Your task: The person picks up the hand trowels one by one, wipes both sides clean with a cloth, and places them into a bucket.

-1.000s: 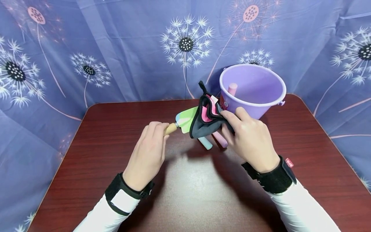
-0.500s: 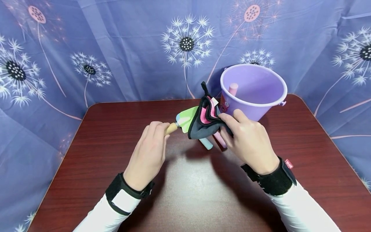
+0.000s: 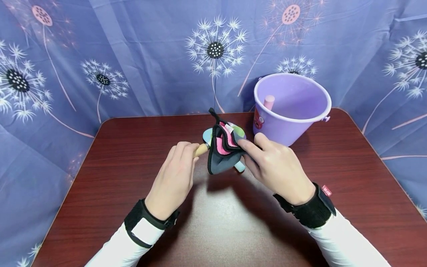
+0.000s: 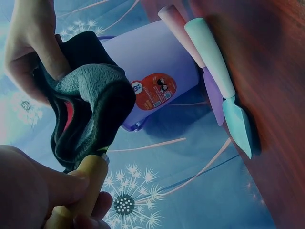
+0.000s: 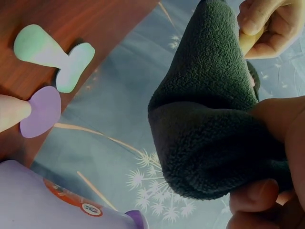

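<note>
My left hand grips the pale wooden handle of a small garden trowel. A grey fuzzy cloth with black edging and a pink inner side is folded around its blade, hiding most of it. In the head view a green piece shows past the cloth's upper right. My right hand pinches the cloth, thumb and fingers closed on its fold in the right wrist view. Behind, on the table, lie a turquoise trowel and a purple trowel with a pink handle; the cloth partly covers them in the head view.
A purple bucket stands at the back right of the dark red wooden table. One pink handle sticks up inside it. A blue dandelion-print curtain hangs behind the table.
My right hand has slid the cloth left and slightly down along the blade, toward the handle. The green part now shows on the cloth's right side. The left hand has barely moved.
</note>
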The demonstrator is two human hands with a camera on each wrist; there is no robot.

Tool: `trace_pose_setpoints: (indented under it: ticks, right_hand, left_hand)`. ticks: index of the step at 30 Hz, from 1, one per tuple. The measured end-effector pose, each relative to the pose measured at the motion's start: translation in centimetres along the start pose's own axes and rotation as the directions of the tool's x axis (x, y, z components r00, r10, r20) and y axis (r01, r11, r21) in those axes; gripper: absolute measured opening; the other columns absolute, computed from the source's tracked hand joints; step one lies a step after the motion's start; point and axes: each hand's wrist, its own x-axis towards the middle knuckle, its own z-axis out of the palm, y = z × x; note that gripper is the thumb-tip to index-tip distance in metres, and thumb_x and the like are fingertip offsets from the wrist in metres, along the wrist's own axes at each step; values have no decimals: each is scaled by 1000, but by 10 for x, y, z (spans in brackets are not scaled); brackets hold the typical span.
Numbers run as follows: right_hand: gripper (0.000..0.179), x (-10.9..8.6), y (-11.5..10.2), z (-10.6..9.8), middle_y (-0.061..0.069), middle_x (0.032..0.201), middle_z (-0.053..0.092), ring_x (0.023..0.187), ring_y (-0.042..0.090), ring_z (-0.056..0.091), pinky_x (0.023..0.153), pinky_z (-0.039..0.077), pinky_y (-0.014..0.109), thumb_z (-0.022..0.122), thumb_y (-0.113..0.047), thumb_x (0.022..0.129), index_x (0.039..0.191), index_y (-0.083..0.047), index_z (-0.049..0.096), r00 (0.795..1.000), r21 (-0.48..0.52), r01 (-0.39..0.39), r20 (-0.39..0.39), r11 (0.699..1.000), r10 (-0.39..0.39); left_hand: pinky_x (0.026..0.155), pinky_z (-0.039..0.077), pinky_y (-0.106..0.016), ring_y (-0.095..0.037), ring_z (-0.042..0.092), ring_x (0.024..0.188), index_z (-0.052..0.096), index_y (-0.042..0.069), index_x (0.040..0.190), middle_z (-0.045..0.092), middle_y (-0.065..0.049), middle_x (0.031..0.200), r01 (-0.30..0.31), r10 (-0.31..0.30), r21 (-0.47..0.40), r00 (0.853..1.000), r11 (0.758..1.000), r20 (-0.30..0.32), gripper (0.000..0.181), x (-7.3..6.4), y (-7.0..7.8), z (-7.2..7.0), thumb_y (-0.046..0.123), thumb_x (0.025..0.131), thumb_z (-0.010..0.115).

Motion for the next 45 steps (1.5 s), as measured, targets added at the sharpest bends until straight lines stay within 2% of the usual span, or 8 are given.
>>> trace_pose_setpoints:
  ticks: [15,23,27,36,40,45]
  right_hand:
    - [29,3,-1,1,7,87,47,61,22,42,54,42,37,61,-16,95,123,-13,68,996,11,91,21,996,-92]
    - [30,3,2,2,8,88,49,61,24,42,54,40,38,61,-14,94,123,-14,69,991,-18,135,20,991,-134]
    - [30,3,6,2,9,89,51,62,26,45,56,42,39,61,-12,93,121,-15,70,992,-37,128,5,991,-128]
    - [32,4,16,-4,11,87,51,62,27,45,54,39,38,49,-6,96,118,-14,71,994,-91,110,-16,990,-112]
    - [34,7,17,-8,12,85,48,61,28,43,53,37,38,49,1,93,115,-13,71,994,-105,98,-28,990,-101]
    - [33,8,18,-13,11,83,47,61,27,43,50,37,37,54,1,89,114,-12,72,996,-124,74,-39,990,-80]
  left_hand:
    - [88,45,-35,-27,52,96,55,-6,124,54,-14,111,-9,9,2,1000,1000,-21,27,2,-2,-4,5,99,56]
    - [86,45,-35,-27,51,94,55,-6,122,54,-13,108,8,-8,-25,999,1000,-31,27,2,-5,-8,3,97,59]
    - [84,45,-36,-26,51,92,55,-5,121,55,-14,107,5,-7,-42,999,999,-41,25,3,-7,-10,2,97,59]
    - [81,45,-35,-25,51,90,55,-5,120,55,-14,107,11,-14,-66,999,998,-45,26,3,-11,-15,1,96,61]
    - [81,45,-36,-25,51,90,56,-5,120,56,-14,107,12,-16,-74,999,997,-48,26,3,-12,-16,1,95,62]
    - [80,44,-36,-24,50,89,56,-5,119,56,-13,106,15,-19,-82,999,996,-46,25,3,-12,-19,1,95,61]
